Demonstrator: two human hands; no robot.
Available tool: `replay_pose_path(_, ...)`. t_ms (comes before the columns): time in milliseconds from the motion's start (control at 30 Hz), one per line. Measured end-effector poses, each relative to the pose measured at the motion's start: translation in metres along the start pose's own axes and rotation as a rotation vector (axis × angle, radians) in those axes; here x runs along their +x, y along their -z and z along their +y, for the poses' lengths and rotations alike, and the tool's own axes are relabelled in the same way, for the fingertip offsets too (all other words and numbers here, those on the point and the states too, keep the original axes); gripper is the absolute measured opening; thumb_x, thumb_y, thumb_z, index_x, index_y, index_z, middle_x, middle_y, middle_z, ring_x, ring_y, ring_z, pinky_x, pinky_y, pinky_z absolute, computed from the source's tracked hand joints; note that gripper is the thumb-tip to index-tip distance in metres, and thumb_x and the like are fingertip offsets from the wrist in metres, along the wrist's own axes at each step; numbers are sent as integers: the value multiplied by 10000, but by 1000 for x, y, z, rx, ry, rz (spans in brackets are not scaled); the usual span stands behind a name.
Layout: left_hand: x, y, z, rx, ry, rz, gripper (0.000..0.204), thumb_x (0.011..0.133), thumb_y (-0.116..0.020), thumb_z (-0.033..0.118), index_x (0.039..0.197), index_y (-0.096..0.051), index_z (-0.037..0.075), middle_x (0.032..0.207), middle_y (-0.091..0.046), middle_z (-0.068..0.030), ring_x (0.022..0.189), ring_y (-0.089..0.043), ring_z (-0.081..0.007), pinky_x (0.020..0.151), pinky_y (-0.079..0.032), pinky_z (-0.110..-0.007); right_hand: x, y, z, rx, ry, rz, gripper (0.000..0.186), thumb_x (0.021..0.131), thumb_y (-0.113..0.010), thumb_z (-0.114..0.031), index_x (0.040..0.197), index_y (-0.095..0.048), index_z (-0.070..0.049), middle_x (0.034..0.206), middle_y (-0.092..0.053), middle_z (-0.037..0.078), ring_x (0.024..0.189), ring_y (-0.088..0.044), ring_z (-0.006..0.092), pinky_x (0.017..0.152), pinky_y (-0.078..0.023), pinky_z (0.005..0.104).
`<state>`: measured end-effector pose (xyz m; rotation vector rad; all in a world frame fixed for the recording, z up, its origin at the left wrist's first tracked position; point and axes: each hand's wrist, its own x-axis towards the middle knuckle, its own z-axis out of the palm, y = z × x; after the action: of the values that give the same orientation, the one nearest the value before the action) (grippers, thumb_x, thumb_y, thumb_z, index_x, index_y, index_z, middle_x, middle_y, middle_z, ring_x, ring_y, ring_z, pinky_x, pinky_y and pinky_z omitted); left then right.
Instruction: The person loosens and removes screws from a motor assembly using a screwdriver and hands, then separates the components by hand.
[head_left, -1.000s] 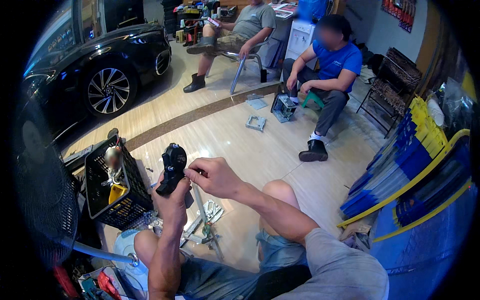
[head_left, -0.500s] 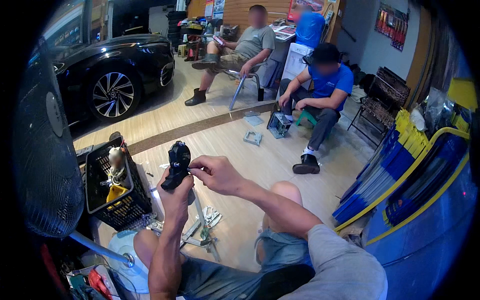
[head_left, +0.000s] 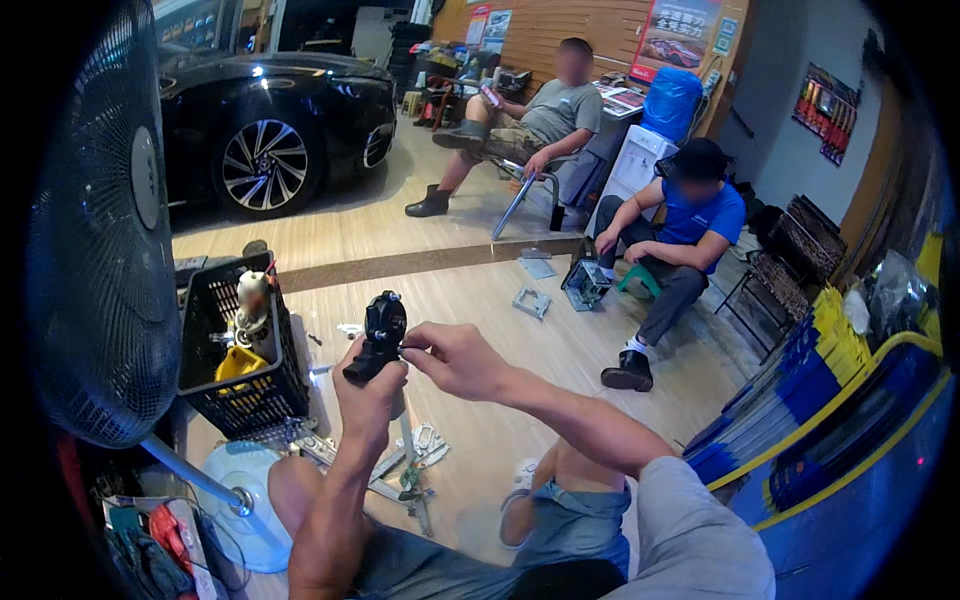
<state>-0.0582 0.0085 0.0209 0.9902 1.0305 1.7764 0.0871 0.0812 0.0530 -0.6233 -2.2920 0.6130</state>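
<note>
My left hand (head_left: 368,398) is wrapped round the lower part of a black device with a rounded top (head_left: 384,322), held upright above the floor before me. Small shiny metal bits show on its upper part. Close against its right side, the thumb and forefinger of my right hand (head_left: 456,360) are pinched together. A tiny dark piece seems to lie between those fingertips, too small to name. Below my hands, several silvery metal parts (head_left: 425,447) lie on the floor.
A standing fan (head_left: 105,230) rises at my left beside a black plastic basket (head_left: 250,395) holding a yellow item. One person (head_left: 690,220) in blue sits at the right near an opened metal box (head_left: 585,284); another (head_left: 560,115) sits farther back. A black car (head_left: 270,110) stands behind; blue-and-yellow panels (head_left: 790,390) line the right.
My view has turned, so the surroundings sit differently in the picture. Both hands keep nearly the same hold on the black device, with my right fingertips still at its side.
</note>
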Motion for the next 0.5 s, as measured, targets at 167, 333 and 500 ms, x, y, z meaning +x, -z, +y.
replay_pose_path(167,3,4,-8,80,33,52,213,733,-614,33,946,-617,18,753,-527,39,661,-471,-46,588,-379,-204,-5,-18,17,119,-88,40,125,895,-634,-125,943,-645,-9,766,-660,164,660,-661,282,609,-514,368)
replay_pose_path(333,6,-5,-20,55,173,26,194,749,-627,29,943,-609,24,724,-527,42,609,-463,-37,529,-357,-203,-19,-28,46,162,-57,94,132,891,-666,-140,940,-672,-17,722,-653,135,607,-641,201,559,-488,328)
replay_pose_path(500,11,-18,-29,49,180,60,197,754,-634,24,949,-612,16,736,-571,19,634,-502,-47,557,-391,-206,-20,-17,52,120,-125,94,144,887,-651,-149,915,-670,-9,717,-660,145,612,-647,231,571,-493,338)
